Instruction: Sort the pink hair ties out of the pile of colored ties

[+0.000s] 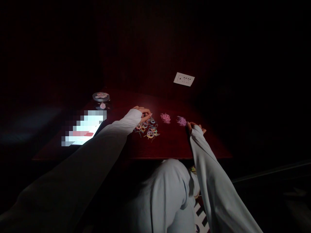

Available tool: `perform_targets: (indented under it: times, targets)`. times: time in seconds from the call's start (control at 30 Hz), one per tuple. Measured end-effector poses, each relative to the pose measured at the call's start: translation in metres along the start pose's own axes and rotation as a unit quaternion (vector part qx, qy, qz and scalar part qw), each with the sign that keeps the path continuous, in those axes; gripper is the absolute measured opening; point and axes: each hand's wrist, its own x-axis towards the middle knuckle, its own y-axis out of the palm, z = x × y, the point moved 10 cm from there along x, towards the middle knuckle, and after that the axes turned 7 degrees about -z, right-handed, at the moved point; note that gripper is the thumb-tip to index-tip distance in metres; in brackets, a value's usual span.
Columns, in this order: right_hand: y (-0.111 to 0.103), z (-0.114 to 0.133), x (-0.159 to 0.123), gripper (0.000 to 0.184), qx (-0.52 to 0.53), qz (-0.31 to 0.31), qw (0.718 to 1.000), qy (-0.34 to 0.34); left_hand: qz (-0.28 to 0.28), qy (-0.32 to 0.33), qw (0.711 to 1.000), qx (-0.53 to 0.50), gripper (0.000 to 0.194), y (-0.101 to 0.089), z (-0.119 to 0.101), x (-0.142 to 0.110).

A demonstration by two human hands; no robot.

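Observation:
A mixed pile of small coloured hair ties [151, 132] lies on the dark red table. My left hand [145, 114] is bent over the back of this pile, its fingers closed together; what they hold, if anything, is hidden. To the right sits a small heap of pink hair ties [165, 118], apart from both hands. Beyond it is a heap of purple hair ties [181, 121]. My right hand [196, 127] is at the right edge of the purple heap, with its fingertips pinched there. Whether a tie is between them is too small and dark to tell.
A lidded clear jar [102, 101] stands at the table's back left. In front of it lies a brightly lit screen [85, 129], partly pixelated. A white socket plate [184, 79] is on the wall behind. The table's front edge [155, 158] runs above my knee.

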Motion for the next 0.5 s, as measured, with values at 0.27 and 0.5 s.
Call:
perform_targets:
  times: [0.27, 0.5]
  targets:
    - [-0.0033, 0.0032, 0.0001, 0.064, -0.001, -0.006, 1.0, 0.006, -0.008, 0.014, 1.0, -0.001, 0.023, -0.0005, 0.0001, 0.0003]
    - [-0.0015, 0.0045, -0.0028, 0.057, 0.0, 0.015, 1.0, 0.003, -0.001, 0.014, 1.0, 0.005, 0.023, 0.0, -0.0008, -0.0007]
